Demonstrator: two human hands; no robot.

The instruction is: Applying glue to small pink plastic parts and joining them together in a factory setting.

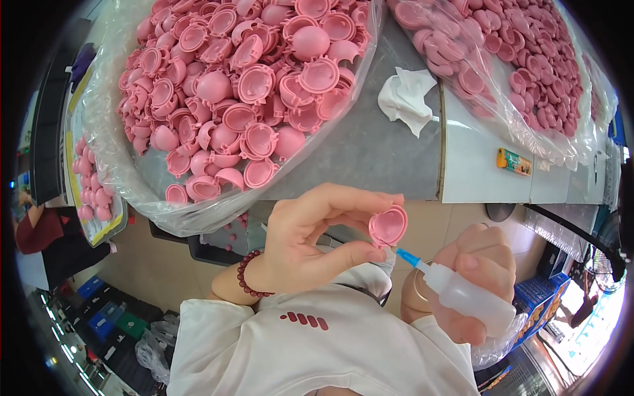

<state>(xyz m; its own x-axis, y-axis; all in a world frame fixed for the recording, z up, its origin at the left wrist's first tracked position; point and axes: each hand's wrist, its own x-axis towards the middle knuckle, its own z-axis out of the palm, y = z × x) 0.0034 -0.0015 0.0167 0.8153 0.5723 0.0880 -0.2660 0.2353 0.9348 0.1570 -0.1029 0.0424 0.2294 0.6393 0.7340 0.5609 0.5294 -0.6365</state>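
Note:
Between thumb and fingers, my left hand [310, 237] pinches a small pink plastic half-shell [387, 226], its hollow side turned toward me. My right hand [485, 264] is wrapped round a translucent white squeeze bottle [469, 300]. The bottle's blue needle tip [407, 257] points at the lower rim of the half-shell; whether it touches cannot be told. Both hands are in front of the table's near edge. Beyond my left hand lies a clear plastic bag [323, 148] heaped with pink half-shells [257, 84] of the same kind.
At the back right, another clear bag [535, 142] holds many pink rounded pieces [522, 59]. A crumpled white tissue [406, 99] and a small orange-green box [514, 162] lie on the table [370, 165]. Far left stands a tray of pink pieces [96, 191], with another person's arm [34, 214] nearby.

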